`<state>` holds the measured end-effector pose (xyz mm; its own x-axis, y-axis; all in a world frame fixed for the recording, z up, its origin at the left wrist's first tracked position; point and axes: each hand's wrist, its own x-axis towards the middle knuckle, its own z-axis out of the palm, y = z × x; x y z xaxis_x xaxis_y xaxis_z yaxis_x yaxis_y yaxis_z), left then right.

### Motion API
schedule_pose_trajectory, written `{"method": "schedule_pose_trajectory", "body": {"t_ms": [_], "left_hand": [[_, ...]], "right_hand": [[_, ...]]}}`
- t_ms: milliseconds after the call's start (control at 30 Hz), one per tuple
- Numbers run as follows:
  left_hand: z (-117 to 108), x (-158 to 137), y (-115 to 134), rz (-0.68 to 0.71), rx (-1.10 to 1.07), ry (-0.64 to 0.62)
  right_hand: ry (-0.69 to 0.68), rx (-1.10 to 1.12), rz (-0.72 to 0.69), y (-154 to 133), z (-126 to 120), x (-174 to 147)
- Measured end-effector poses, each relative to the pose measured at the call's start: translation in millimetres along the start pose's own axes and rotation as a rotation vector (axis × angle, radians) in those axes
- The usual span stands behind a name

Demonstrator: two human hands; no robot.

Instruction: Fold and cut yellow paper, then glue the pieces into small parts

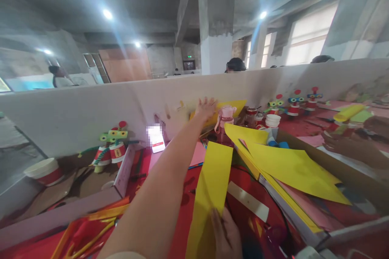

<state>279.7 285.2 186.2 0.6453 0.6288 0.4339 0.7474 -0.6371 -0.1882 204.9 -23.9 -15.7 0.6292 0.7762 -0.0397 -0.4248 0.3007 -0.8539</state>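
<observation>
Yellow paper strip is pinched in the right fingers; left fingers spread before a yellow sheet, hold unclear.

A person's own left forearm, bare and smooth in outline, broad toward the bottom of the frame and narrowing to a slim wrist near the centre. At the bottom edge, left of centre, a pale, curved band of material crosses it; whether sleeve hem or cuff cannot be told. The left hand is bare, with slender fingers. At bottom centre, the right hand is also bare, slightly blurred.
</observation>
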Motion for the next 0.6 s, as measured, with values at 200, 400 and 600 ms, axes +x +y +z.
{"method": "schedule_pose_trajectory", "body": {"t_ms": [200,400,600], "left_hand": [[-79.5,-125.0,-38.7,0.053,0.078,0.314],[-152.4,-336.3,-104.4,-0.252,0.0,0.273],[-117.3,-455.7,-123.4,-0.729,-0.209,0.171]], "right_hand": [[-0.152,0.029,0.199,-20.9,-4.3,1.8],[-0.126,0.15,0.214,-44.0,7.1,-5.0],[-0.444,0.133,0.38,-53.0,56.1,-8.5]]}}
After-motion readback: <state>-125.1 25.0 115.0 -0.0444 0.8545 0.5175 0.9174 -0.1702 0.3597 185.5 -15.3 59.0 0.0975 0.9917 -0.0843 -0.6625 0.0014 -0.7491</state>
